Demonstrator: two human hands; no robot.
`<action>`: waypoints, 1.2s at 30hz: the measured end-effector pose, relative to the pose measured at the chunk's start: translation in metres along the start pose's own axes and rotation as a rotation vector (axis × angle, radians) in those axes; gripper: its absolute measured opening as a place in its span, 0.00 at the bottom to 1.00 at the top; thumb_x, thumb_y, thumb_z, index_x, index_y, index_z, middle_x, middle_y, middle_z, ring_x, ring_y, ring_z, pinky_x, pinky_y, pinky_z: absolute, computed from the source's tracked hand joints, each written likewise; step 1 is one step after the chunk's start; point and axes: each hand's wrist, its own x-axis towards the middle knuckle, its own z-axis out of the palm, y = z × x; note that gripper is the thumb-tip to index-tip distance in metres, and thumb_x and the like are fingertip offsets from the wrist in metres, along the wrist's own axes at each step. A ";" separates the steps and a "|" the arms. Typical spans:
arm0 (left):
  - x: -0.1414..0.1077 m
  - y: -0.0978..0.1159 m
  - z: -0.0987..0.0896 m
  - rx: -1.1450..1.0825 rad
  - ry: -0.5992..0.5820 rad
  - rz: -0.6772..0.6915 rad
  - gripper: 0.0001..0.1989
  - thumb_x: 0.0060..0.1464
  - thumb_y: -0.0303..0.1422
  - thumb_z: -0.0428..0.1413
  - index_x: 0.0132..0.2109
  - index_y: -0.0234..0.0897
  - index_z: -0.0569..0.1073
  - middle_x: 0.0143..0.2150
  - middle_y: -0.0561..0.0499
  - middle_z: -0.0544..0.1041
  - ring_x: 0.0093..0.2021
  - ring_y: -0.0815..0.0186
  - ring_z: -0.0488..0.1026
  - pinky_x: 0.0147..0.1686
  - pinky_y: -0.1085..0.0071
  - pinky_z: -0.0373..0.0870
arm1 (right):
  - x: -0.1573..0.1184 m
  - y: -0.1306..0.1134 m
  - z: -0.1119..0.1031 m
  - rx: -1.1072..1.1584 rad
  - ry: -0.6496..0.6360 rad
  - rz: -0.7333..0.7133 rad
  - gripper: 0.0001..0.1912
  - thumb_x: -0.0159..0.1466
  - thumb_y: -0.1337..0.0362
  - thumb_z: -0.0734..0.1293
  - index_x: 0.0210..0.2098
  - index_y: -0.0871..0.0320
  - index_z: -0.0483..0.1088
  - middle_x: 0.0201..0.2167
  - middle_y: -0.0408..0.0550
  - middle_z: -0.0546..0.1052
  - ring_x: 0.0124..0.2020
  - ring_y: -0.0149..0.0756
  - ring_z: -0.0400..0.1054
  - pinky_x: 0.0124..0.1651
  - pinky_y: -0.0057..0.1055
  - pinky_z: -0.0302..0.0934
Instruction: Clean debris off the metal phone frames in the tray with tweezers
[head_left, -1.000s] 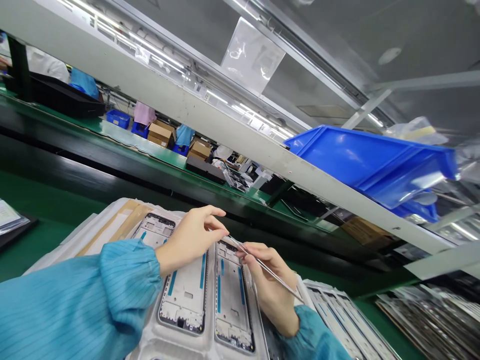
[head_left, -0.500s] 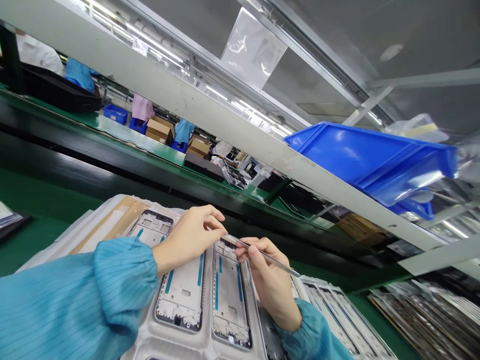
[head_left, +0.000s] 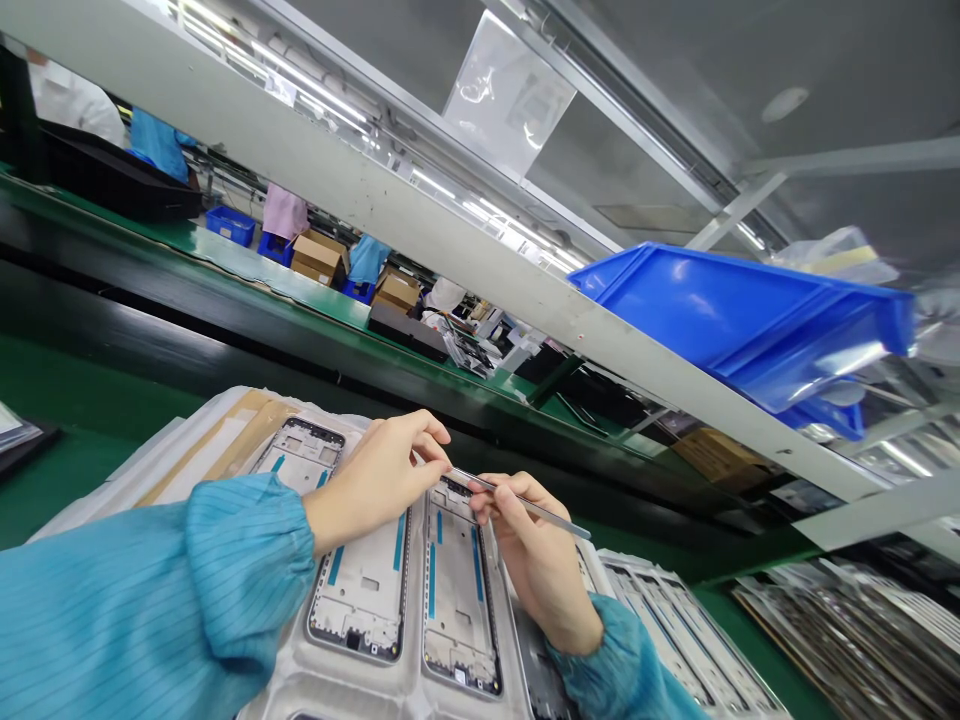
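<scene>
My right hand (head_left: 541,565) grips slim metal tweezers (head_left: 553,517) between thumb and fingers, their tip angled up to the left. My left hand (head_left: 386,475) is closed in a pinch right at that tip; whatever lies between its fingertips is too small to make out. Below both hands, phone middle frames (head_left: 461,630) with blue strips lie in the pockets of a pale moulded tray (head_left: 412,690). Another phone frame (head_left: 364,610) sits under my left wrist, partly covered by it.
Another tray of frames (head_left: 675,630) lies at the right, beside stacked thin panels (head_left: 847,620). A blue bin (head_left: 697,310) rests on the slanting white rail (head_left: 375,190) above. Tan tape strips (head_left: 244,440) run along the tray's left side. Cardboard boxes (head_left: 319,258) stand on the far bench.
The tweezers' rear end has dipped slightly and shifted a little left. Both hands stay in nearly the same place.
</scene>
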 end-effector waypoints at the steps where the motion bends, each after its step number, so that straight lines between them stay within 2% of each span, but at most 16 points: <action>1: 0.000 0.000 0.000 0.010 0.006 0.029 0.15 0.52 0.37 0.53 0.47 0.45 0.77 0.32 0.46 0.84 0.32 0.60 0.80 0.32 0.65 0.72 | 0.000 0.000 0.000 0.002 -0.005 0.013 0.12 0.52 0.53 0.80 0.24 0.52 0.79 0.30 0.48 0.82 0.27 0.34 0.75 0.30 0.28 0.71; 3: -0.002 0.002 -0.001 0.025 0.029 0.057 0.13 0.52 0.35 0.56 0.46 0.46 0.76 0.31 0.47 0.83 0.32 0.60 0.80 0.32 0.65 0.72 | 0.001 0.000 -0.001 0.005 -0.011 0.035 0.12 0.52 0.52 0.80 0.24 0.52 0.80 0.29 0.47 0.82 0.27 0.33 0.74 0.31 0.27 0.71; 8: -0.008 0.017 -0.004 0.028 0.051 -0.025 0.13 0.52 0.26 0.56 0.43 0.46 0.76 0.38 0.52 0.84 0.37 0.60 0.80 0.37 0.65 0.75 | 0.001 -0.001 -0.002 0.021 -0.010 0.066 0.12 0.52 0.52 0.80 0.25 0.51 0.80 0.30 0.46 0.82 0.26 0.31 0.73 0.31 0.26 0.70; 12: -0.008 0.021 -0.005 0.123 0.035 0.039 0.11 0.50 0.23 0.60 0.36 0.46 0.76 0.38 0.52 0.82 0.40 0.60 0.79 0.41 0.64 0.75 | 0.001 -0.001 -0.001 0.036 -0.018 0.080 0.13 0.51 0.51 0.81 0.25 0.52 0.80 0.29 0.47 0.82 0.25 0.31 0.73 0.31 0.25 0.70; 16: -0.007 0.020 -0.006 0.111 0.019 0.083 0.10 0.51 0.22 0.59 0.33 0.44 0.75 0.40 0.51 0.80 0.42 0.60 0.77 0.44 0.65 0.75 | 0.000 -0.002 -0.001 0.039 -0.037 0.101 0.14 0.51 0.51 0.81 0.25 0.53 0.80 0.28 0.48 0.82 0.26 0.31 0.72 0.30 0.24 0.69; 20: -0.009 0.021 -0.007 0.104 0.017 0.082 0.09 0.51 0.21 0.59 0.34 0.42 0.75 0.40 0.51 0.78 0.42 0.60 0.76 0.45 0.65 0.74 | 0.001 -0.002 -0.003 0.041 -0.043 0.113 0.14 0.51 0.51 0.81 0.25 0.52 0.79 0.29 0.47 0.82 0.27 0.31 0.73 0.31 0.24 0.68; 27: -0.008 0.019 -0.007 0.111 0.011 0.121 0.09 0.53 0.24 0.62 0.30 0.43 0.75 0.40 0.50 0.78 0.43 0.58 0.77 0.45 0.63 0.74 | -0.001 -0.002 0.003 0.031 -0.037 0.112 0.13 0.51 0.52 0.80 0.24 0.52 0.79 0.29 0.49 0.82 0.26 0.35 0.73 0.29 0.29 0.69; 30: -0.008 0.019 -0.007 0.109 0.011 0.127 0.09 0.53 0.21 0.59 0.34 0.42 0.75 0.44 0.49 0.79 0.44 0.59 0.77 0.46 0.63 0.76 | 0.000 -0.004 0.002 0.023 -0.015 0.100 0.13 0.50 0.52 0.80 0.24 0.53 0.79 0.29 0.50 0.82 0.26 0.37 0.73 0.28 0.30 0.69; 32: -0.009 0.020 -0.006 0.113 0.009 0.117 0.14 0.50 0.18 0.56 0.41 0.42 0.75 0.47 0.48 0.78 0.45 0.59 0.77 0.46 0.64 0.77 | 0.007 -0.005 -0.005 0.019 0.022 0.074 0.14 0.49 0.52 0.81 0.23 0.53 0.78 0.29 0.50 0.82 0.26 0.36 0.73 0.28 0.30 0.69; 34: -0.011 0.018 -0.004 0.128 -0.011 0.122 0.19 0.48 0.18 0.55 0.46 0.42 0.74 0.48 0.47 0.78 0.46 0.59 0.77 0.47 0.64 0.77 | 0.019 -0.006 -0.019 0.017 0.088 0.027 0.14 0.48 0.52 0.81 0.23 0.53 0.78 0.31 0.48 0.82 0.28 0.34 0.74 0.29 0.28 0.70; 36: -0.014 0.013 0.000 0.147 -0.060 0.156 0.19 0.49 0.21 0.56 0.47 0.43 0.75 0.49 0.46 0.78 0.49 0.58 0.77 0.50 0.63 0.77 | 0.034 -0.002 -0.039 0.004 0.171 -0.024 0.14 0.49 0.53 0.82 0.26 0.53 0.78 0.33 0.47 0.83 0.32 0.33 0.75 0.33 0.26 0.71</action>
